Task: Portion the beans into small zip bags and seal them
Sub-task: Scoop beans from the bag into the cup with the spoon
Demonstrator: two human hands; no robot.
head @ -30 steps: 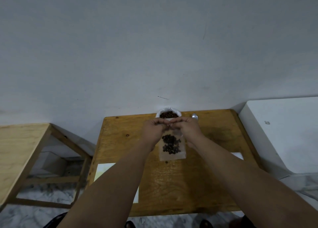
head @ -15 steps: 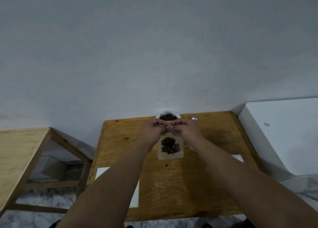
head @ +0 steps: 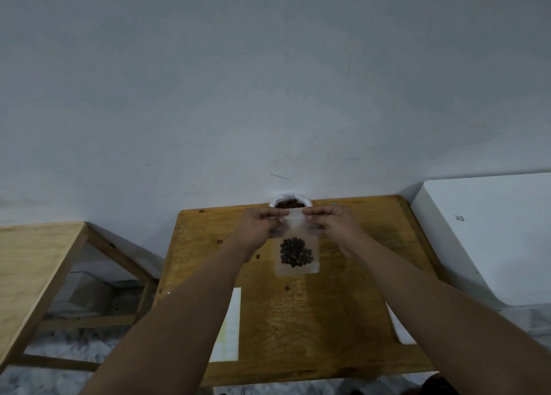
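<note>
A small clear zip bag hangs upright above the wooden table, with a clump of dark beans in its lower half. My left hand pinches the bag's top strip at its left end. At the strip's right end my right hand pinches it too, so a bare stretch of the strip shows between my fingertips. Behind the hands, at the table's far edge by the wall, stands a white container of brown beans, partly hidden by my fingers.
A flat white sheet lies on the table under my left forearm, and another white piece shows by my right forearm. A second wooden table stands to the left, a white box-like surface to the right.
My hands, which met at the middle of the bag's top, have slid apart along the strip to its two ends. The bag still hangs between them.
</note>
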